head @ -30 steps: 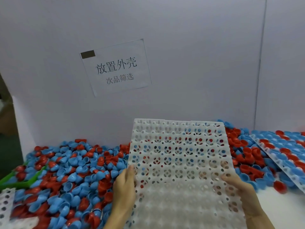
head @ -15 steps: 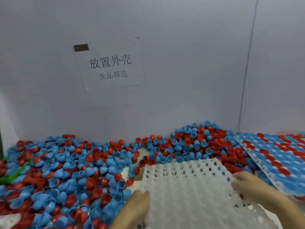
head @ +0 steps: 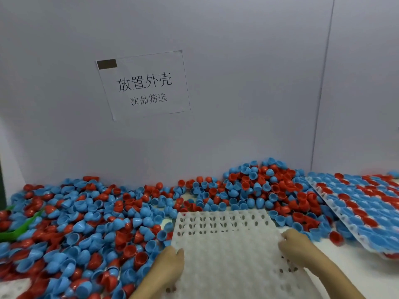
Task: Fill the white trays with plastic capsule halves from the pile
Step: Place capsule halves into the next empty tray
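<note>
An empty white perforated tray (head: pixel 228 251) lies nearly flat on the table in front of me, its far edge against the pile. My left hand (head: pixel 167 266) grips the tray's left edge. My right hand (head: pixel 295 244) grips its right edge with curled fingers. A large pile of blue and red capsule halves (head: pixel 90 216) covers the table to the left and along the back wall. A second white tray (head: pixel 362 212), filled with blue and red halves, leans on the pile at the right.
A grey wall with a paper sign (head: pixel 144 85) stands right behind the pile. A green scoop (head: pixel 15 230) lies among the halves at the far left. The corner of another white tray (head: pixel 13 288) shows at the bottom left. Bare white table (head: pixel 354 270) shows at the right.
The tray was held upright in front of me a second ago. Both hands have lowered it flat onto the table at the pile's edge.
</note>
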`<control>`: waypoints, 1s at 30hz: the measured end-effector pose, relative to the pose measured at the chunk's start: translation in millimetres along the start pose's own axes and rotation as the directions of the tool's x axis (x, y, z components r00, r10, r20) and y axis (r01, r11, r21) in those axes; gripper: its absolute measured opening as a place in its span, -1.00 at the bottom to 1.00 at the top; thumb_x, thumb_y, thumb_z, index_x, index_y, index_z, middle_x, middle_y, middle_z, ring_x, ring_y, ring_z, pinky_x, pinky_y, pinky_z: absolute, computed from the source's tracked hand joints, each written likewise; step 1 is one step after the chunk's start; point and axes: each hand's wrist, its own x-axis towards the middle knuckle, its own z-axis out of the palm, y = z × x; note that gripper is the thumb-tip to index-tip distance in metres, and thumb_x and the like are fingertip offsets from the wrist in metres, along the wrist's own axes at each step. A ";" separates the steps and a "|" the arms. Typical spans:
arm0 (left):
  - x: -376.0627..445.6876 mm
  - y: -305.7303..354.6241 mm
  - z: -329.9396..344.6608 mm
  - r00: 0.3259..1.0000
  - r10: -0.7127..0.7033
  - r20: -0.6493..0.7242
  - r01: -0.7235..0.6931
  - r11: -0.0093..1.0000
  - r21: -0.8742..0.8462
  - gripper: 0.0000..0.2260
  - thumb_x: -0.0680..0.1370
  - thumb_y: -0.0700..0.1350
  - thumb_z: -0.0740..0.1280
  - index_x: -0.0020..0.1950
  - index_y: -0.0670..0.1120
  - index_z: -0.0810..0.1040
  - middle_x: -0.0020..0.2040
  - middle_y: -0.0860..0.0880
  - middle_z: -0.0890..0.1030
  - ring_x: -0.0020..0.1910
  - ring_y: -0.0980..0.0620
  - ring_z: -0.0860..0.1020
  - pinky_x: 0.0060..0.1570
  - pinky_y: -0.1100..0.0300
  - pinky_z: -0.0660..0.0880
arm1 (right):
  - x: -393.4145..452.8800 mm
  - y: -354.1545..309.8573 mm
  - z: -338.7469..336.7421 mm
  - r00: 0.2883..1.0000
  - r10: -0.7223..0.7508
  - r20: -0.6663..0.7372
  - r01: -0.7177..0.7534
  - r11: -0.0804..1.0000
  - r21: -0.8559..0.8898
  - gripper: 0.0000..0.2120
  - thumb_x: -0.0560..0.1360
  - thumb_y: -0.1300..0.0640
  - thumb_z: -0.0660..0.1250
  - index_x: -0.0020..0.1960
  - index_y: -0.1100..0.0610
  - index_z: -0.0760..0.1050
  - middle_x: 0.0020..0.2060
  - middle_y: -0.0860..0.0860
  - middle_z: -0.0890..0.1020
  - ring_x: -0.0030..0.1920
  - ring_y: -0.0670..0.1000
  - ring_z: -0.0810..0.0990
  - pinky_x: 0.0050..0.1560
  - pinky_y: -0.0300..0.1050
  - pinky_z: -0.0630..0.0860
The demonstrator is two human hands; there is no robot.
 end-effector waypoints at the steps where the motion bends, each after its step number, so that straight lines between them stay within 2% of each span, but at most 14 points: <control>1: 4.1 3.3 2.0 1.000 0.001 -0.004 -0.002 1.000 -0.010 -0.63 0.73 -0.04 0.07 0.46 -0.17 0.40 0.42 -0.11 0.49 0.36 -0.04 0.47 0.26 0.20 0.39 | 2.3 -5.0 -1.5 0.999 0.011 -0.043 -0.011 1.000 -0.005 -0.82 0.55 0.26 0.16 0.11 0.22 0.46 -0.09 0.07 0.57 -0.17 -0.02 0.56 -0.37 -0.26 0.43; 2: 7.7 6.6 4.1 1.000 0.002 -0.012 -0.002 1.000 -0.008 -0.63 0.73 -0.03 0.08 0.46 -0.19 0.39 0.41 -0.12 0.49 0.36 -0.05 0.48 0.27 0.19 0.40 | 3.9 -9.0 -3.0 0.996 0.028 -0.079 -0.029 1.000 -0.007 -0.77 0.55 0.25 0.17 0.18 0.23 0.45 -0.04 0.09 0.57 -0.14 0.00 0.57 -0.34 -0.25 0.48; 4: 10.5 8.9 9.6 0.999 0.008 -0.035 -0.007 1.000 0.024 -0.58 0.73 -0.01 0.08 0.52 -0.20 0.31 0.44 -0.13 0.46 0.40 -0.07 0.45 0.33 0.16 0.38 | 5.1 -13.7 -2.9 0.990 0.057 -0.132 -0.066 0.996 -0.064 -0.69 0.55 0.22 0.20 0.29 0.19 0.40 0.11 0.09 0.56 0.00 0.04 0.57 -0.09 -0.17 0.59; 6: 9.1 6.6 16.1 0.997 0.028 -0.068 -0.022 0.997 0.080 -0.49 0.72 0.02 0.10 0.60 -0.19 0.12 0.51 -0.13 0.38 0.46 -0.08 0.39 0.39 0.14 0.32 | 6.2 -17.4 -1.0 0.980 0.046 -0.196 -0.070 0.991 -0.117 -0.70 0.54 0.17 0.22 0.26 0.13 0.41 0.13 0.07 0.54 0.07 0.05 0.56 0.11 -0.07 0.59; 8: 6.6 4.1 21.3 0.991 0.061 -0.117 -0.042 0.987 0.156 -0.42 0.69 0.08 0.14 0.61 -0.16 0.05 0.53 -0.11 0.34 0.47 -0.07 0.37 0.39 0.13 0.33 | 10.0 -23.1 2.4 0.962 -0.026 -0.273 -0.001 0.995 -0.099 -0.76 0.54 0.15 0.21 0.20 0.11 0.47 0.14 0.07 0.52 0.09 0.05 0.54 0.16 -0.02 0.56; 10: 4.8 4.5 23.5 0.976 0.104 -0.191 -0.049 0.960 0.276 -0.40 0.66 0.15 0.17 0.59 -0.10 0.07 0.54 -0.09 0.27 0.47 -0.07 0.33 0.38 0.11 0.34 | 14.5 -32.3 9.5 0.934 -0.165 -0.317 0.168 0.986 -0.017 -0.70 0.58 0.12 0.22 0.28 0.09 0.49 0.25 0.07 0.50 0.20 0.07 0.51 0.25 0.00 0.50; 13: 2.7 10.9 25.6 0.931 0.295 -0.216 -0.194 0.900 0.391 -0.39 0.64 0.22 0.13 0.61 0.06 0.03 0.61 -0.02 0.08 0.57 -0.05 0.11 0.49 0.02 0.20 | 14.1 -57.7 24.0 0.908 -0.344 -0.238 0.365 0.929 0.050 -0.53 0.61 -0.03 0.22 0.51 -0.06 0.31 0.49 -0.02 0.35 0.47 0.05 0.31 0.46 0.17 0.30; 16: 6.7 14.7 36.0 0.917 0.392 -0.067 -0.324 0.833 0.448 -0.39 0.64 0.27 0.08 0.64 0.18 -0.05 0.66 0.09 -0.14 0.63 0.06 -0.11 0.55 -0.01 -0.01 | 17.5 -80.7 44.2 0.925 -0.373 -0.077 0.372 0.928 -0.021 -0.46 0.64 -0.16 0.12 0.58 -0.19 0.09 0.60 -0.05 0.06 0.60 0.13 -0.02 0.53 0.34 0.01; 18: 13.4 13.4 40.9 0.929 0.369 -0.031 -0.310 0.819 0.483 -0.41 0.65 0.28 0.05 0.64 0.21 -0.06 0.66 0.11 -0.13 0.63 0.11 -0.05 0.55 0.07 0.02 | 21.7 -85.5 58.9 0.941 -0.338 -0.027 0.333 0.937 -0.106 -0.49 0.64 -0.19 0.03 0.58 -0.20 0.08 0.62 -0.05 -0.02 0.60 0.18 -0.17 0.49 0.38 -0.10; 20: 20.4 13.4 36.4 0.938 0.346 -0.005 -0.290 0.795 0.533 -0.42 0.65 0.28 0.00 0.63 0.19 -0.06 0.65 0.09 -0.05 0.60 0.14 0.05 0.50 0.14 0.11 | 23.8 -84.7 67.9 0.946 -0.320 -0.062 0.306 0.938 -0.164 -0.51 0.63 -0.22 -0.01 0.54 -0.18 0.19 0.61 -0.07 0.05 0.60 0.15 -0.10 0.49 0.36 -0.09; 22: 27.6 18.4 26.8 0.948 0.316 0.039 -0.284 0.782 0.555 -0.42 0.64 0.29 -0.04 0.63 0.14 -0.04 0.61 0.03 0.04 0.56 0.06 0.13 0.45 0.08 0.15 | 23.5 -85.0 70.0 0.947 -0.306 -0.099 0.289 0.945 -0.151 -0.52 0.61 -0.24 0.01 0.49 -0.19 0.29 0.59 -0.11 0.13 0.58 0.08 0.06 0.48 0.30 -0.04; 24: 33.0 31.0 17.9 0.920 0.381 -0.091 -0.264 0.773 0.577 -0.44 0.61 0.33 0.01 0.57 0.19 0.07 0.50 0.05 0.15 0.47 0.02 0.21 0.40 0.05 0.23 | 23.2 -86.7 68.9 0.947 -0.301 -0.114 0.290 0.951 -0.110 -0.56 0.59 -0.25 0.05 0.42 -0.20 0.38 0.55 -0.14 0.21 0.53 0.03 0.16 0.44 0.25 0.03; 27: 52.2 66.4 15.5 0.813 0.550 -0.189 -0.413 0.775 0.478 -0.43 0.58 0.32 0.13 0.55 0.27 0.04 0.54 0.09 0.06 0.52 0.04 0.14 0.44 0.00 0.33 | 23.7 -90.6 65.7 0.942 -0.286 -0.176 0.280 0.958 -0.057 -0.63 0.60 -0.21 0.06 0.30 -0.21 0.49 0.43 -0.20 0.35 0.42 -0.03 0.29 0.35 0.15 0.14; 30: 95.2 120.3 21.8 0.737 0.647 -0.193 -0.572 0.750 0.332 -0.28 0.51 0.31 0.30 0.56 0.36 -0.04 0.59 0.16 -0.11 0.61 -0.08 -0.02 0.43 -0.19 0.32 | 26.4 -92.9 63.5 0.936 -0.260 -0.236 0.268 0.963 0.005 -0.64 0.61 -0.19 0.05 0.34 -0.25 0.43 0.33 -0.22 0.44 0.33 -0.06 0.35 0.24 0.05 0.20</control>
